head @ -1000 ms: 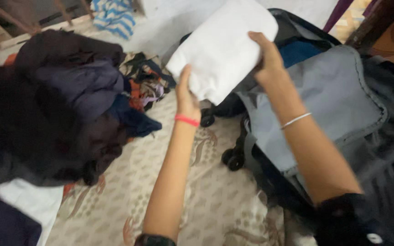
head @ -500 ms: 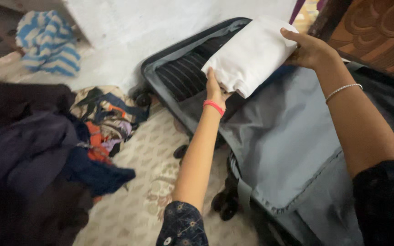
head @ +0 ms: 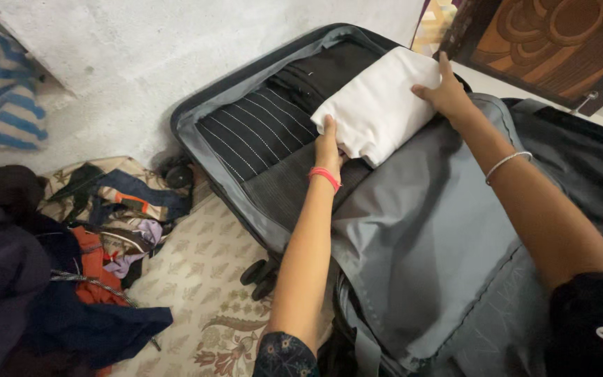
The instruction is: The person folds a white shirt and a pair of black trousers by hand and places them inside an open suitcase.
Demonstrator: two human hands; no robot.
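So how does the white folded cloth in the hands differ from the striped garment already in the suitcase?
The white folded cloth is plain white; the striped garment is black with thin white lines. The white folded cloth is a thick bundle gripped at both ends by the left hand and right hand; the striped garment lies flat and untouched. The cloth sits toward the suitcase middle, the striped one nearer its left wall. Both are folded.

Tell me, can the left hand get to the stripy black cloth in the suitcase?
Probably yes. The left hand rests at the edge of the white bundle, right beside the striped cloth, which lies uncovered in the open suitcase. But it would have to let go first.
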